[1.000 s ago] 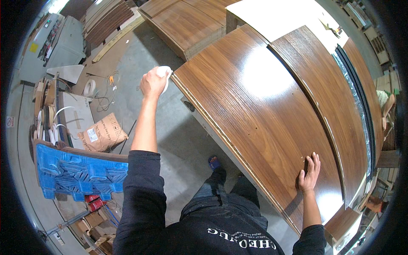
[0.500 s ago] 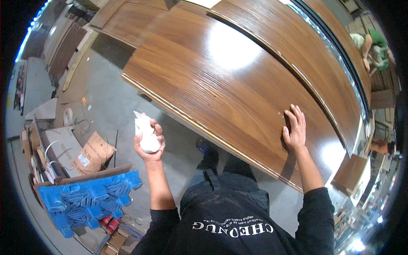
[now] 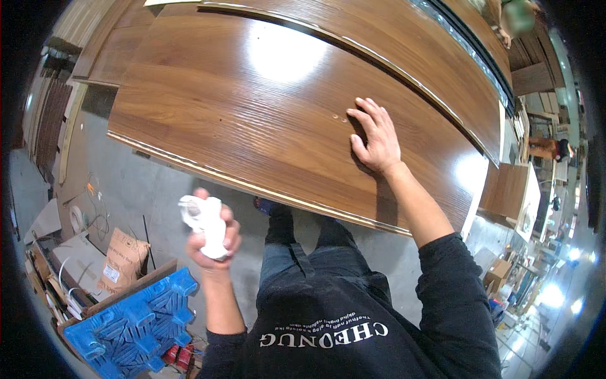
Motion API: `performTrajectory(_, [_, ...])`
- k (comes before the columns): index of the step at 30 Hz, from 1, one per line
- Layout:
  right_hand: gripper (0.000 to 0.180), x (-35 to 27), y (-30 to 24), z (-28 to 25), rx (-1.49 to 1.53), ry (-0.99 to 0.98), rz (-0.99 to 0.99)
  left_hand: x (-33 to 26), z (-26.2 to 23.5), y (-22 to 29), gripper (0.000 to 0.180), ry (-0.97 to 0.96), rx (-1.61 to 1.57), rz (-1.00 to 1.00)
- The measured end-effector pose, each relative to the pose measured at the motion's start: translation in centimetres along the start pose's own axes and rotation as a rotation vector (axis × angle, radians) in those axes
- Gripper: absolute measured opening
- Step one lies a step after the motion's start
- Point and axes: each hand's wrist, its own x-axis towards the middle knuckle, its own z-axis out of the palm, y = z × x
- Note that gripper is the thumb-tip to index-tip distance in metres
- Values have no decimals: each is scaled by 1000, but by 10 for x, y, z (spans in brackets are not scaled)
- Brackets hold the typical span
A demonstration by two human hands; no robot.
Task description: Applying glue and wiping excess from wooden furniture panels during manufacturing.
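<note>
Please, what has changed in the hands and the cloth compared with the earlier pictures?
The left hand drew back from the panel's far end toward the body, off the wood. It still grips the white cloth. The right hand stays flat on the panel.

- The left hand is closed around a white cloth; the part of the cloth inside the fist is hidden by the fingers.
- The palm of the right hand lies face down on the brown wooden panel, so the palm cannot be seen.
- The far end of the panel, beyond the right hand, is cut off by the top edge.
- The blue plastic pallet below the left hand is cut off at the lower rim.
- Far to the right of the right hand, the shop goods are too small and glary to tell apart.
</note>
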Motion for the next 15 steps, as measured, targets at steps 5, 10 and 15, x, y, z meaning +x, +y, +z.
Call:
performTrajectory(5, [43, -5, -1, 9, 13, 97, 0, -49, 8, -94, 71, 63, -8, -224])
performTrajectory(10, [42, -68, 16, -5, 82, 31, 43, -64, 22, -146, 67, 79, 457, -247])
performTrajectory(15, [39, -171, 93, -67, 100, 107, 190, -76, 53, -218, 59, -96, 361, -197])
